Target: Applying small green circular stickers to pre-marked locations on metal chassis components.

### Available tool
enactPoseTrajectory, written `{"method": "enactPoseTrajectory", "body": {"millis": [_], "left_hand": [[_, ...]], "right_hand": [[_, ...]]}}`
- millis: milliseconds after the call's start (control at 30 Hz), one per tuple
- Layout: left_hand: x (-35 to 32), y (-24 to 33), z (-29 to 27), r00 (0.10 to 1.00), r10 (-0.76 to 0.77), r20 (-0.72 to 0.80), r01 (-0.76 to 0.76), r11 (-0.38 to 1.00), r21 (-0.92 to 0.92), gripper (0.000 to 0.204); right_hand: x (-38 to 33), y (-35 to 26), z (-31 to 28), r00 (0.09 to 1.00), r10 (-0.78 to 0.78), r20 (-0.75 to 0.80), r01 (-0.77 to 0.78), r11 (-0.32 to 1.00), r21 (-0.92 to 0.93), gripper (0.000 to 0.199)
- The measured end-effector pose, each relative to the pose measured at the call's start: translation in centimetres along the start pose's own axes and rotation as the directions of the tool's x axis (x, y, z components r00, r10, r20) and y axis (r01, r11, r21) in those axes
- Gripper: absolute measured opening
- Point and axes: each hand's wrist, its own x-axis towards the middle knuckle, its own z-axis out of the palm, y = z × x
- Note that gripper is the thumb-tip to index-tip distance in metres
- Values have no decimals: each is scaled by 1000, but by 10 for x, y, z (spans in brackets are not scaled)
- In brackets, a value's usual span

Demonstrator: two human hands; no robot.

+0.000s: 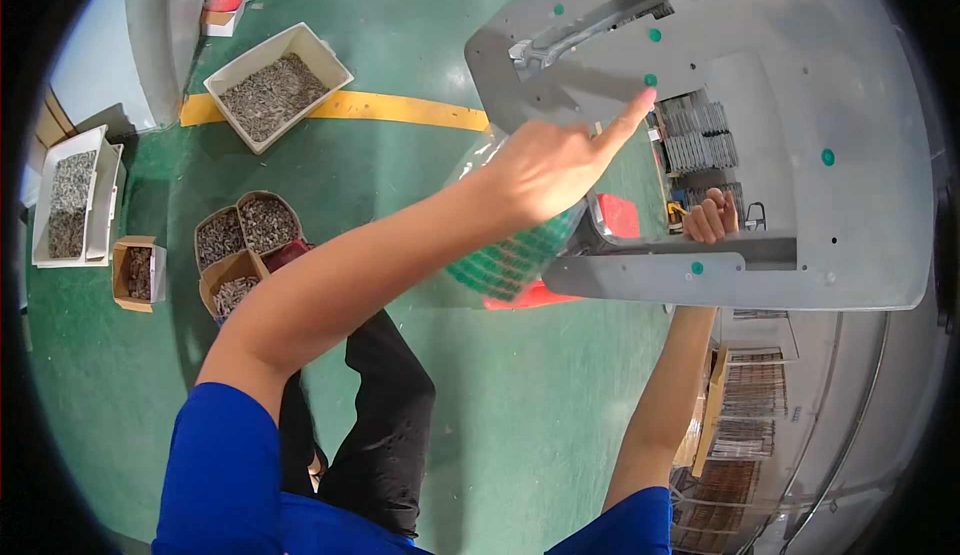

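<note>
My left hand reaches across with its index finger stretched out. The fingertip touches a green round sticker on a large grey metal panel. Its other fingers are curled, and beneath the hand and wrist hangs a clear sheet of green round stickers, apparently gripped by them; the grip itself is hidden. From below, my right hand comes up behind the panel's lower bar, fingers curled over its edge within the opening. More green dots sit on the panel, including one at the right and one on the lower bar.
On the green floor at left stand a white bin of small metal parts, open cartons of similar parts, another white bin and a small carton. A yellow floor line runs behind. Stacked racks stand at lower right.
</note>
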Motion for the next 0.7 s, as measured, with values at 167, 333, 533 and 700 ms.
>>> {"method": "enactPoseTrajectory", "body": {"millis": [167,333,533,700], "left_hand": [[-14,-35,-19,988,-155,2,153,975,-160,81],[-4,-64,-25,937,-274,-216,216,942,-255,73],[-14,-60,-14,963,-161,-214,160,987,-20,84],[-34,-57,-5,955,67,-289,4,971,239,78]], "right_hand": [[-8,-2,-1,996,22,86,-23,1000,3,29],[-20,2,3,999,-17,37,17,1000,3,28],[-22,-11,-16,949,113,295,-104,994,-46,32],[-31,-11,-19,968,81,237,-66,995,-72,31]]}}
